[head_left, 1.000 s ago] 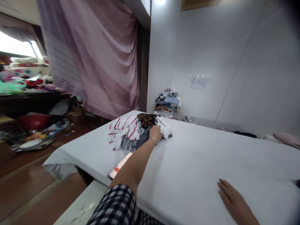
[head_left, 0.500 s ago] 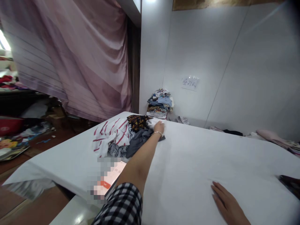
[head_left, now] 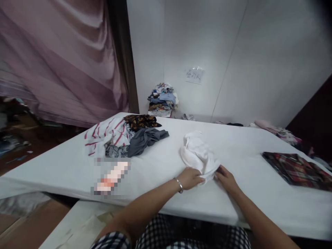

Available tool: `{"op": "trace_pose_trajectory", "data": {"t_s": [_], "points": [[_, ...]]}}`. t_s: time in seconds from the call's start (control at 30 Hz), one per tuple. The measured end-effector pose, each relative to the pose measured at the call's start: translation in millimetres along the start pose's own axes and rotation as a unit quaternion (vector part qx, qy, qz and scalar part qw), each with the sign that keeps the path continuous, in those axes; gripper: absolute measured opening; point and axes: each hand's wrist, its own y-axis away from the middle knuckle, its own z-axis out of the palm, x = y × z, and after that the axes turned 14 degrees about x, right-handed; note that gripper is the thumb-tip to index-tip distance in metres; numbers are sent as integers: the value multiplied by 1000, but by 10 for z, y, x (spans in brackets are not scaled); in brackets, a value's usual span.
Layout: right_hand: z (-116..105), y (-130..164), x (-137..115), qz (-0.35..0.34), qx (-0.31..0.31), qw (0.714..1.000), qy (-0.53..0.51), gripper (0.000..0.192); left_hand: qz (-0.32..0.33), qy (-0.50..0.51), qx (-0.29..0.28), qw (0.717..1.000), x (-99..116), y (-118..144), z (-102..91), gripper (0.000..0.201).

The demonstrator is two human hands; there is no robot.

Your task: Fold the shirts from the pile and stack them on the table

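Note:
A crumpled white garment lies on the white table in front of me. My left hand, with a silver bracelet on the wrist, grips its near edge. My right hand holds the same edge from the right. Farther left on the table sits a heap of clothes: a red-striped white piece, a dark patterned one and a grey one.
A folded dark plaid cloth lies on the table's right side. A stack of clothes stands against the far wall under a paper note. A pink curtain hangs at left. A blurred-out flat item lies near the table's front edge.
My left hand pulled the white garment out of the heap and drew it toward me. My right hand left the table surface and took hold of the garment. The view swung right.

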Motion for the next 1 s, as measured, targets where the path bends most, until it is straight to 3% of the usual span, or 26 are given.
{"op": "trace_pose_trajectory", "data": {"t_s": [0.1, 0.2, 0.27, 0.37, 0.47, 0.53, 0.6, 0.7, 0.73, 0.8, 0.87, 0.93, 1.0], "points": [[-46, -84, -105, 75, 80, 993, -32, 52, -112, 70, 124, 983, -74, 81, -144, 27], [-10, -221, -237, 120, 124, 985, 22, 66, -213, 66, 230, 948, -184, 59, -264, 28], [90, -302, -320, 117, 94, 986, 70, 74, -292, 81, 263, 916, -241, -29, -294, 38], [322, -381, -450, 117, 13, 989, 83, 53, -377, 129, 276, 875, -274, -248, -247, 52], [511, -470, -668, 112, -18, 993, 43, 36, -419, 184, 264, 849, -249, -475, -167, 38], [517, -569, -856, 86, 13, 996, -29, 40, -437, 233, 270, 826, -211, -579, -176, 25], [410, -678, -1008, 61, 87, 987, -123, 46, -434, 282, 302, 801, -159, -630, -267, 21], [156, -726, -1021, 53, 164, 966, -193, 51, -401, 340, 367, 768, -66, -601, -499, 23], [82, -687, -961, 69, 150, 969, -182, 51, -385, 357, 388, 757, -38, -568, -576, 25], [-14, -533, -787, 126, 57, 985, -100, 49, -352, 402, 438, 723, -1, -481, -703, 28], [-44, -337, -614, 156, -39, 987, 17, 44, -331, 452, 487, 670, 8, -402, -792, 29], [-22, -181, -524, 121, -49, 987, 93, 39, -332, 485, 519, 621, 16, -375, -852, 27], [34, -111, -555, 89, -11, 992, 86, 41, -331, 484, 534, 609, 82, -427, -875, 26]]}}
